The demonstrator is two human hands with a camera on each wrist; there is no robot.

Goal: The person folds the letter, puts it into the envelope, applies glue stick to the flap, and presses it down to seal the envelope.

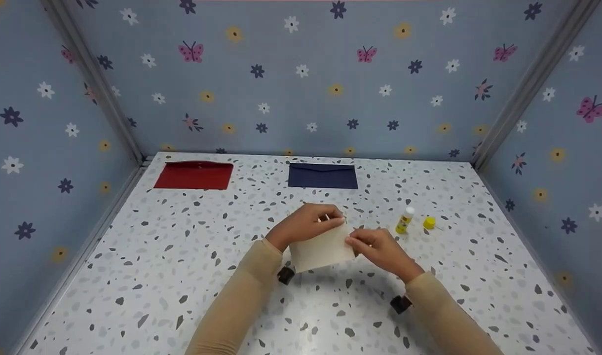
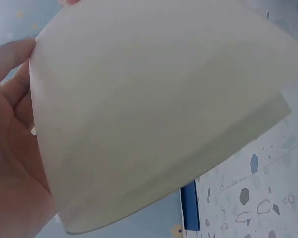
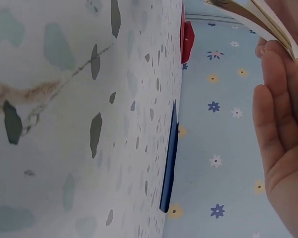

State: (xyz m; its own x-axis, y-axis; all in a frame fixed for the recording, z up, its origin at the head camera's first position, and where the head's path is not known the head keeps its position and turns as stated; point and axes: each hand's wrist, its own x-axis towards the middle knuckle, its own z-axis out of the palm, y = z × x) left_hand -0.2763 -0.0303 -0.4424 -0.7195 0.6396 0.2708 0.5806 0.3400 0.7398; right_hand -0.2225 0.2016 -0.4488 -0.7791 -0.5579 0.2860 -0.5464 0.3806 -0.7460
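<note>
A cream envelope (image 1: 323,251) is held up off the table between both hands, tilted. My left hand (image 1: 303,226) reaches across its top and pinches the upper right corner between thumb and fingers. At the right edge, my right hand (image 1: 382,250) pinches the paper with thumb and fingertips. In the left wrist view the envelope (image 2: 154,109) bows slightly and hides much of the scene, with a folded strip along its lower edge. Layered paper edges (image 3: 268,22) show near the right fingers in the right wrist view.
A red envelope (image 1: 194,177) lies at the back left of the speckled table (image 1: 182,276), a navy envelope (image 1: 323,178) at the back middle. Right of the hands are a yellow-and-white glue stick (image 1: 404,221) and its separate yellow cap (image 1: 429,223). Patterned walls (image 1: 301,98) enclose three sides.
</note>
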